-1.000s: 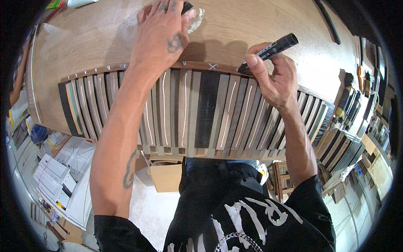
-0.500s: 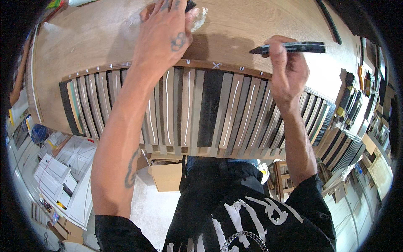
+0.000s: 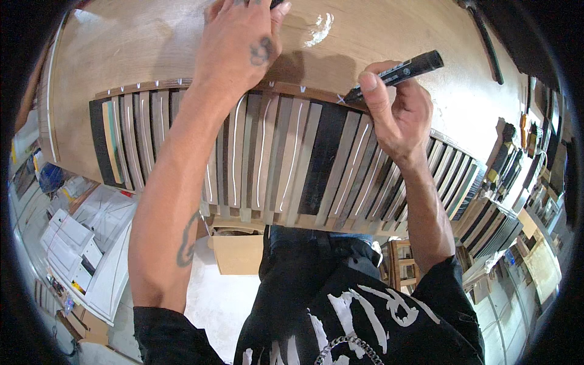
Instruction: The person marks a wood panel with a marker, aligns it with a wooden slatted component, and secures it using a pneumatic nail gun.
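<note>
My right hand (image 3: pixel 404 118) grips a black marker (image 3: pixel 404 70) between thumb and fingers. The marker slants down to the left, its tip at a narrow brown strip (image 3: pixel 292 89) beside a small white mark. White ticks run along this strip. At the top edge, my left hand (image 3: pixel 243 52) is closed round a small black object (image 3: pixel 278 3), mostly cut off by the picture's edge. Under my forearms lies a row of parallel grey and brown slats (image 3: pixel 292 152), several with wavy white lines. A wider black panel (image 3: pixel 325 158) sits among them.
The row lies along the near edge of a wooden tabletop (image 3: pixel 134 42), which bears a white smear (image 3: pixel 319 30). A thin black rod (image 3: pixel 486 42) lies at the far right. More slats are stacked at the right, near an open cardboard box (image 3: pixel 237 254) below the table.
My right hand has moved slightly left and brought the marker tip down to the brown strip. The slats and smear sit farther right in view. My left hand stays near the top edge.
</note>
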